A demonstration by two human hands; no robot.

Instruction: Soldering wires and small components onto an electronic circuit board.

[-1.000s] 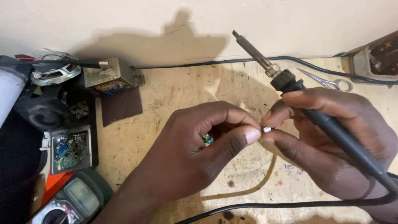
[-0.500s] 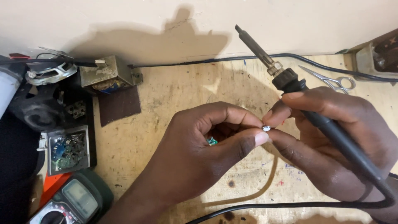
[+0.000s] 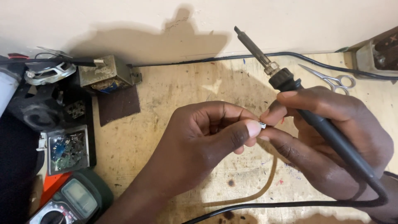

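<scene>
Fingers (image 3: 248,128) of both hands pinch a tiny metal part (image 3: 262,124) — over the scuffed wooden bench (image 3: 174,103).

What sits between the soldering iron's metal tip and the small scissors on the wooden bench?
In the head view, only a black cable crosses between the soldering iron's metal tip and the small scissors; otherwise bare wooden bench.

Matt black plastic on the handle of the soldering iron (image 3: 327,132), dull grey metal on its shaft and tip, with a smooth, rubbery-looking black cable trailing off. Bare, rough wood across the workbench (image 3: 166,103), scuffed, stained and burn-spotted; bright polished steel on the small scissors (image 3: 331,79). Glossy screen in a dark green rubbery casing on the multimeter (image 3: 72,203), and a tiny shiny metal piece (image 3: 262,124) pinched between fingertips.
</scene>
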